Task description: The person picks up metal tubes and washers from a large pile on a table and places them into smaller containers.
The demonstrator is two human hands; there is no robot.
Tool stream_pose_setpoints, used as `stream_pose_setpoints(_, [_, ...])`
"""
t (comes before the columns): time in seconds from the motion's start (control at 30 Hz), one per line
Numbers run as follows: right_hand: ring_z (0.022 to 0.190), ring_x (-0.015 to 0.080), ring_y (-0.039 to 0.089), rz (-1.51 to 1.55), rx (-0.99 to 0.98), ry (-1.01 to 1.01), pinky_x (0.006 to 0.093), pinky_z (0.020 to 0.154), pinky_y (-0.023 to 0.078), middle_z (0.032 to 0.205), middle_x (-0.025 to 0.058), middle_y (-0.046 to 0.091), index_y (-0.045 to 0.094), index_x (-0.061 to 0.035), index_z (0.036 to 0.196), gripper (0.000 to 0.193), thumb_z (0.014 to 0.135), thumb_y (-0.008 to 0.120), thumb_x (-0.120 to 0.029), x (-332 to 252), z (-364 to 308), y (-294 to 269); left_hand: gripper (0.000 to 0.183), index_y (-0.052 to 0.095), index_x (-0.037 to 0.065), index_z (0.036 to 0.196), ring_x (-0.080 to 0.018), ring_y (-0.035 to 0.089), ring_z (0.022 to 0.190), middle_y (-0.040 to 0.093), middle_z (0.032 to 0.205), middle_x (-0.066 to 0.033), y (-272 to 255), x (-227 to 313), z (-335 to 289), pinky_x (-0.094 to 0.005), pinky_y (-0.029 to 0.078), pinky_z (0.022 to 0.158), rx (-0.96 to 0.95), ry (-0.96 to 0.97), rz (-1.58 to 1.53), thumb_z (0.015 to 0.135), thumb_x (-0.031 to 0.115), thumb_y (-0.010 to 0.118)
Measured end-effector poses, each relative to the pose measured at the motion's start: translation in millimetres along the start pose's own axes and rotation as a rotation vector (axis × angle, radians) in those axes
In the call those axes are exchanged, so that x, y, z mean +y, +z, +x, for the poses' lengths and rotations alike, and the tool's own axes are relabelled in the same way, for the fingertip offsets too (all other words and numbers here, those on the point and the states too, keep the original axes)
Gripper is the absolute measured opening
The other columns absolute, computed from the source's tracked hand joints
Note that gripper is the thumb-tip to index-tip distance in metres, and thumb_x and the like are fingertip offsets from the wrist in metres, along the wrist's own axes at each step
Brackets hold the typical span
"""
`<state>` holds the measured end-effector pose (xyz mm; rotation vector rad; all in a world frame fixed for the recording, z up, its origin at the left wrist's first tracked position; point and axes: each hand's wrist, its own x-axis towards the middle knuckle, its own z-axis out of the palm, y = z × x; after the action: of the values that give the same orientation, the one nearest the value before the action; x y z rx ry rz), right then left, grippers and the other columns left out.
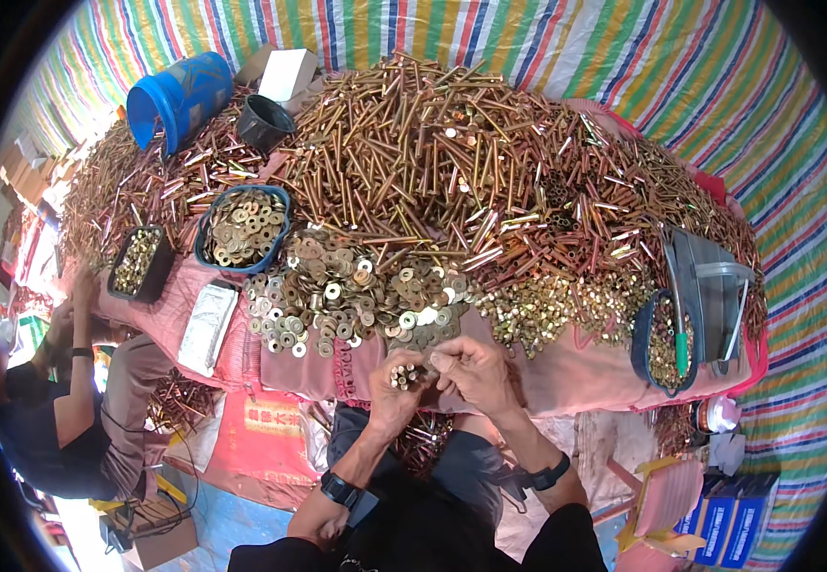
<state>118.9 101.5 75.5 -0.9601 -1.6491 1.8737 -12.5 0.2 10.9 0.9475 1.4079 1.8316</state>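
My left hand (392,400) is closed around a small bundle of golden bolts (404,377), their ends pointing up. Close beside it, my right hand (482,379) has its thumb and fingers pinched together near the bundle; whatever lies in the pinch is too small to make out. Both hands are over the front edge of the pink-covered table (547,381). Just beyond them spreads a pile of flat metal washers (337,286). Right of the washers lies a heap of small brass-coloured nuts (557,310).
A large mound of long bolts and metal sleeves (413,153) covers the back. Tubs of washers (242,229) and nuts (142,262) stand left, with a blue bucket (180,100) behind. At right are a nut-filled bin (663,348) and a grey container (704,296). A co-worker (61,410) sits left.
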Motion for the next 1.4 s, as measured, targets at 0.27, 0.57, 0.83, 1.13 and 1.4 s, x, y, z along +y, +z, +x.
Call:
stream_pose_setpoints(0.27, [0.077, 0.0251, 0.070, -0.841, 0.334, -0.479, 0.0398, 0.066, 0.054, 0.092, 0.0134, 0.069, 0.072, -0.0025, 0.111, 0.018, 0.097, 0.074, -0.013, -14.6, 5.1, -31.8, 0.024, 0.071, 0.000, 0.106, -0.0131, 0.068, 0.090, 0.071, 0.101, -0.0061, -3.1, -1.6, -5.8, -0.0266, 0.055, 0.081, -0.035, -0.131, -0.049, 0.086, -0.009, 0.081])
stream_pose_setpoints(0.57, [0.077, 0.0436, 0.069, -1.243, 0.500, -0.438, 0.0546, 0.070, 0.052, 0.098, 0.0281, 0.067, 0.066, -0.0094, 0.137, 0.051, 0.087, 0.064, 0.000, -29.5, 78.8, -90.5, 0.024, 0.060, 0.003, 0.099, -0.0111, 0.064, 0.094, 0.069, 0.102, -0.0057, 0.5, 0.5, -3.6, -0.0258, 0.055, 0.084, -0.006, -0.187, -0.226, 0.090, -0.011, 0.077])
stream_pose_setpoints(0.83, [0.072, 0.0440, 0.067, -1.414, 0.389, -0.463, 0.0590, 0.068, 0.050, 0.098, 0.0260, 0.060, 0.068, -0.0044, 0.125, 0.033, 0.093, 0.061, 0.000, -30.9, 101.7, -101.7, 0.025, 0.059, 0.004, 0.097, -0.0103, 0.064, 0.093, 0.070, 0.102, -0.0047, -0.7, -0.2, -3.4, -0.0259, 0.055, 0.083, -0.009, -0.210, -0.201, 0.090, -0.010, 0.078])
stream_pose_setpoints(1.13, [0.076, 0.0365, 0.066, -1.325, 0.199, -0.752, 0.0482, 0.062, 0.052, 0.097, 0.0201, 0.058, 0.067, -0.0012, 0.099, 0.010, 0.090, 0.064, -0.002, -27.2, 81.9, -83.0, 0.024, 0.060, 0.005, 0.095, -0.0089, 0.063, 0.090, 0.070, 0.100, -0.0028, -1.7, 0.7, -1.7, -0.0247, 0.054, 0.081, -0.016, -0.175, -0.162, 0.090, -0.007, 0.080])
stream_pose_setpoints(1.4, [0.081, 0.0165, 0.073, 0.104, 0.240, -0.263, 0.0283, 0.071, 0.059, 0.102, 0.0121, 0.074, 0.065, 0.0019, 0.115, 0.020, 0.101, 0.073, -0.009, -10.3, 35.3, -57.9, 0.026, 0.060, 0.005, 0.097, -0.0074, 0.062, 0.088, 0.068, 0.097, -0.0012, 0.6, -1.2, -2.9, -0.0238, 0.052, 0.079, 0.018, -0.221, -0.220, 0.088, -0.007, 0.082])
